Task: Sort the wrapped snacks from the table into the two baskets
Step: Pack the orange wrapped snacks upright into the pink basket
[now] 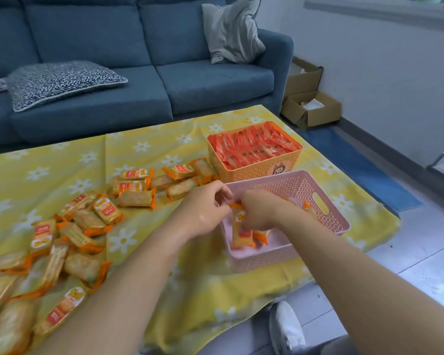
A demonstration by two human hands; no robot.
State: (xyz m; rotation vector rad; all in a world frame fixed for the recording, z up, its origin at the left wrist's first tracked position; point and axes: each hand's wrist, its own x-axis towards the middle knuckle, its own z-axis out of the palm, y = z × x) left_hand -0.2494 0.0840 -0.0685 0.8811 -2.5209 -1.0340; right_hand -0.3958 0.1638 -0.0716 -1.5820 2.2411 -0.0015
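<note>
Head view: left hand (205,213) and right hand (256,213) are pinching one snack (240,234) over the pink basket (305,185). Cloth (215,278) is lying beneath it, sofa (203,80) beyond.

A blue sofa (139,60) stands on the far side of the table (151,139), which is covered in yellow with white flowers. On the sofa a patterned cushion (62,82) lies flat at the left and a grey cushion (231,32) leans at the right. Right of the sofa, 2 open cardboard boxes (315,111) sit by the white wall (382,80). A blue mat (356,162) lies on the pale tiled floor (420,272).
</note>
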